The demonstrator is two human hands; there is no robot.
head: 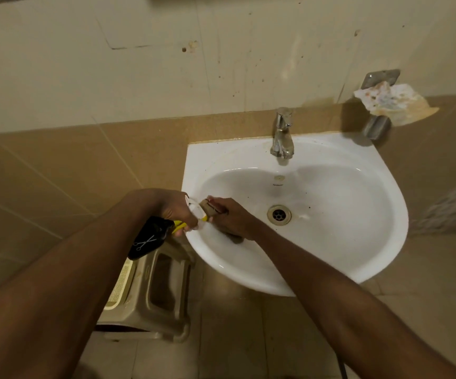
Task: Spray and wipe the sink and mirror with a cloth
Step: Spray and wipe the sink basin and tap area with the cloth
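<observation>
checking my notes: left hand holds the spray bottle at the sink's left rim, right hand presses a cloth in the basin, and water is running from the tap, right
Not quite. In the head view, no water runs from the tap. The rest holds: the left hand holds the spray bottle at the left rim of the sink, and the right hand presses a cloth in the basin.

Plastic stool [150, 294] below, crumpled paper [393, 101] on holder [377, 127]

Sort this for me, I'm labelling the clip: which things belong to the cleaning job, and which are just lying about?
Job: spray bottle in left hand; cloth in right hand; sink.

Lying about: tap, stool, crumpled paper on wall holder.
</observation>
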